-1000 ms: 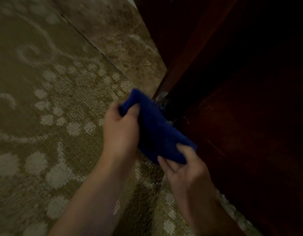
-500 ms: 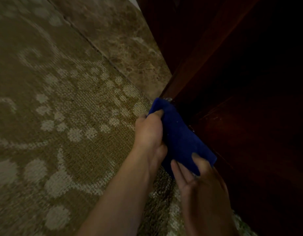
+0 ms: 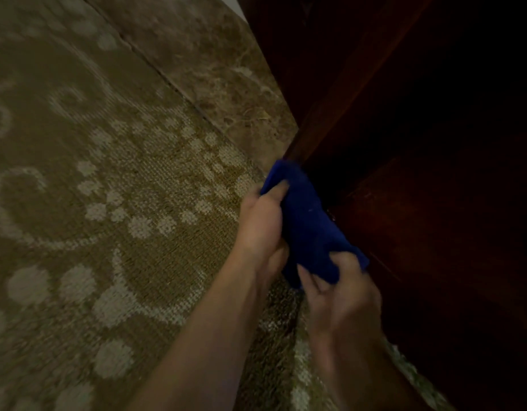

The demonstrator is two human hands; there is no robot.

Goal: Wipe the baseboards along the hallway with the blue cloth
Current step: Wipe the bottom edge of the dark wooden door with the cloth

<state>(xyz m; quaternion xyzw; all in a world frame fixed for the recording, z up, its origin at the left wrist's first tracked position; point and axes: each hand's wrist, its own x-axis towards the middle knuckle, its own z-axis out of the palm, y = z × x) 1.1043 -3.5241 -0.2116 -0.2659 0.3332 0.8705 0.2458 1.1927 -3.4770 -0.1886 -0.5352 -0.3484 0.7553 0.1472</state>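
Note:
A folded blue cloth (image 3: 308,223) lies pressed against the foot of the dark red-brown wooden baseboard (image 3: 410,232) on the right. My left hand (image 3: 260,223) grips the cloth's far upper edge, thumb on top. My right hand (image 3: 342,295) pinches the near lower corner of the same cloth. Both forearms reach in from the bottom of the view. The strip of baseboard under the cloth is hidden.
Patterned olive carpet (image 3: 108,203) with pale dots covers the floor on the left. A brown marble floor strip (image 3: 214,69) runs beyond it, along the dark wood panelling (image 3: 374,69). The wood is in deep shadow on the right.
Both hands and the cloth have shifted right and down, from held off the wood to pressed against the baseboard. The view has swung slightly with them.

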